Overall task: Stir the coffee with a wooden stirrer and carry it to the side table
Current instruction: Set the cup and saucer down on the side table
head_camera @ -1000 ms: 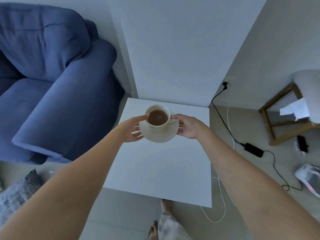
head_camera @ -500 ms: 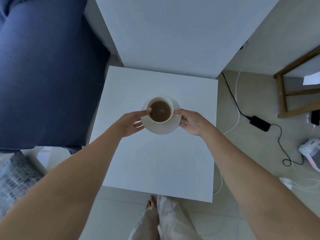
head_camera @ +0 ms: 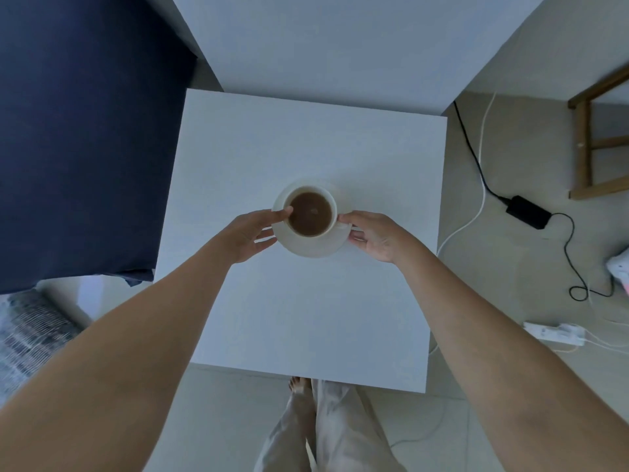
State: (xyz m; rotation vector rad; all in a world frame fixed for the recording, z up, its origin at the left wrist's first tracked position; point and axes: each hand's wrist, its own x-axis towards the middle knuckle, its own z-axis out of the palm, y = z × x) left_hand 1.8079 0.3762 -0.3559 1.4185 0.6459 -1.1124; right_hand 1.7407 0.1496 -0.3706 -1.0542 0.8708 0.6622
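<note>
A white cup of brown coffee (head_camera: 310, 212) stands on a white saucer (head_camera: 311, 246) over the middle of the square white side table (head_camera: 272, 318). My left hand (head_camera: 253, 233) grips the saucer's left rim, thumb on top by the cup. On the right rim sits my right hand (head_camera: 376, 235), thumb near the cup's handle. Whether the saucer touches the tabletop I cannot tell. No wooden stirrer is in view.
A dark blue sofa (head_camera: 81, 137) fills the left. A white wall corner (head_camera: 340, 46) rises behind the table. On the floor at right lie a black adapter with cable (head_camera: 527, 211), a white power strip (head_camera: 554, 332) and a wooden stool frame (head_camera: 592, 137). My legs (head_camera: 323, 427) are at the table's near edge.
I have come closer and now look straight down on the table. The cup and saucer, held in both hands, have come down over the table's middle.
</note>
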